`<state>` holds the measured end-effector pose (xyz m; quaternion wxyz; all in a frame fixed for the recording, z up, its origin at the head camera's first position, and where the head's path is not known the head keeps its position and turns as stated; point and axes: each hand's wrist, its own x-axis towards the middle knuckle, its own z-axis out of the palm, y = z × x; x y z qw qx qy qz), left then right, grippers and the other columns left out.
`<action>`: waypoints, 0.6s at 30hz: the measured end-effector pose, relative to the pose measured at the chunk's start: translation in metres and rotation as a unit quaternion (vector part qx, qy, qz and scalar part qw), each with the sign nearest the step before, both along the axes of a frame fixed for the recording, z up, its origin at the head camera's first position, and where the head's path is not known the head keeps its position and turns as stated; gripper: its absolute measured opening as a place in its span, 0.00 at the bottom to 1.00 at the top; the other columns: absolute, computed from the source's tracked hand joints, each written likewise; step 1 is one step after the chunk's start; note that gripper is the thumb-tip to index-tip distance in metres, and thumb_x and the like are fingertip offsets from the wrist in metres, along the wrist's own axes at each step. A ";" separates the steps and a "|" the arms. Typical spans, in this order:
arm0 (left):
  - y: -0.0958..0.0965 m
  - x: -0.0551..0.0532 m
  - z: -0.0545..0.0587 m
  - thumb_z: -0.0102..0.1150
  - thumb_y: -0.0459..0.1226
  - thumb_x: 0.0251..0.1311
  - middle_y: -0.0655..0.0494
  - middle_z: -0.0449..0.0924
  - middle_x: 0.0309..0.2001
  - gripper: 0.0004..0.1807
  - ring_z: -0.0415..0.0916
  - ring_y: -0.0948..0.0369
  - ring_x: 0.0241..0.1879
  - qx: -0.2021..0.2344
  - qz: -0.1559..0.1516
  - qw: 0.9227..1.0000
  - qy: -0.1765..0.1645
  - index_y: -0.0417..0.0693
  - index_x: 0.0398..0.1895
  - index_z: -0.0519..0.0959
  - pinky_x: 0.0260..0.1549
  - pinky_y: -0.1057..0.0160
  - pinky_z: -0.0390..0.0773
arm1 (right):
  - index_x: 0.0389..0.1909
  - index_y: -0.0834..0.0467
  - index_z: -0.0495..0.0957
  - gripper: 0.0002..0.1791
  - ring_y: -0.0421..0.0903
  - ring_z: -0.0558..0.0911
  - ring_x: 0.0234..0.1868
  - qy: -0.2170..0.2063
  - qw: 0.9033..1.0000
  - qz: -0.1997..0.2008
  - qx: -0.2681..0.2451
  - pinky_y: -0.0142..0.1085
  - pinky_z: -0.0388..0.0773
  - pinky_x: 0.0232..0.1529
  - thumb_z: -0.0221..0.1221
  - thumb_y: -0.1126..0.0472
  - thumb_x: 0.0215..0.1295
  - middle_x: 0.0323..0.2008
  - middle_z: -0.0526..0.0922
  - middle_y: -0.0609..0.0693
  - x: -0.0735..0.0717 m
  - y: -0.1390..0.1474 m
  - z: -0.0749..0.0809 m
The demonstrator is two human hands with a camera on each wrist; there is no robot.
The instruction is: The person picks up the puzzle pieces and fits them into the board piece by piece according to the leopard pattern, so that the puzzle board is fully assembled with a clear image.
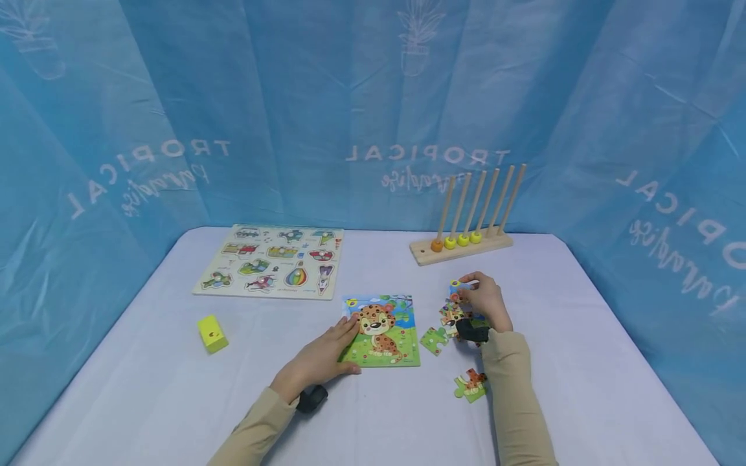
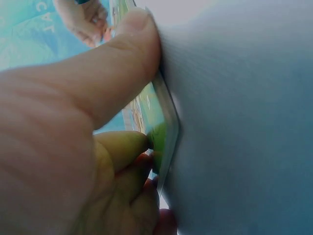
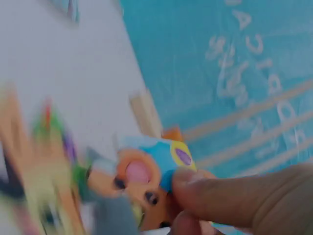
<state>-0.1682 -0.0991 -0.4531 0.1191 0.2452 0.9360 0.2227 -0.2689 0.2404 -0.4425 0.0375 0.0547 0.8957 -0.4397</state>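
My right hand (image 1: 482, 299) pinches a jigsaw puzzle piece (image 3: 149, 171) between thumb and fingers. The piece shows a spotted orange ear, blue sky and a yellow oval in its corner. Below it lies a loose pile of puzzle pieces (image 1: 451, 314), partly hidden by the hand and the black wrist camera. At the middle of the table is a square board (image 1: 396, 336) with a seated leopard cub picture. My left hand (image 1: 323, 355) rests at the board's near left corner, fingers along the left side and thumb (image 2: 134, 36) at the front edge.
A green-edged puzzle piece (image 1: 433, 340) and another with orange spots (image 1: 473, 383) lie near the right forearm. Behind stands a wooden peg stand (image 1: 428, 254) with beads at its base. A vehicle puzzle board (image 1: 268, 259) and a yellow block (image 1: 212, 334) are to the left.
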 end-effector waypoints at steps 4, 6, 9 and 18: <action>-0.001 0.001 0.000 0.64 0.50 0.58 0.43 0.49 0.77 0.46 0.45 0.46 0.76 0.002 0.000 1.000 0.000 0.35 0.73 0.55 0.74 0.47 0.53 | 0.54 0.62 0.75 0.15 0.43 0.76 0.25 0.006 0.996 0.037 -0.080 0.35 0.72 0.24 0.56 0.61 0.70 0.30 0.83 0.51 0.001 -0.026 0.003; -0.002 0.001 0.000 0.64 0.49 0.58 0.43 0.49 0.77 0.46 0.45 0.46 0.77 0.002 -0.001 1.000 0.001 0.36 0.73 0.55 0.74 0.47 0.53 | 0.55 0.63 0.75 0.16 0.45 0.73 0.24 0.007 0.991 0.075 -0.109 0.37 0.71 0.25 0.56 0.62 0.69 0.28 0.82 0.50 0.002 -0.042 0.004; -0.002 -0.001 -0.001 0.64 0.49 0.58 0.43 0.49 0.77 0.46 0.45 0.45 0.76 0.002 -0.003 1.000 0.002 0.35 0.73 0.55 0.74 0.47 0.53 | 0.54 0.66 0.75 0.16 0.46 0.71 0.24 0.005 0.982 0.133 -0.133 0.40 0.70 0.26 0.57 0.63 0.68 0.26 0.81 0.50 0.006 -0.070 0.006; -0.002 -0.002 -0.005 0.63 0.51 0.59 0.43 0.49 0.76 0.46 0.45 0.45 0.76 0.006 -0.008 1.000 0.006 0.37 0.74 0.55 0.73 0.45 0.54 | 0.50 0.60 0.80 0.13 0.43 0.72 0.22 0.006 0.969 0.215 -0.122 0.34 0.72 0.24 0.59 0.61 0.67 0.28 0.80 0.52 0.001 -0.143 -0.011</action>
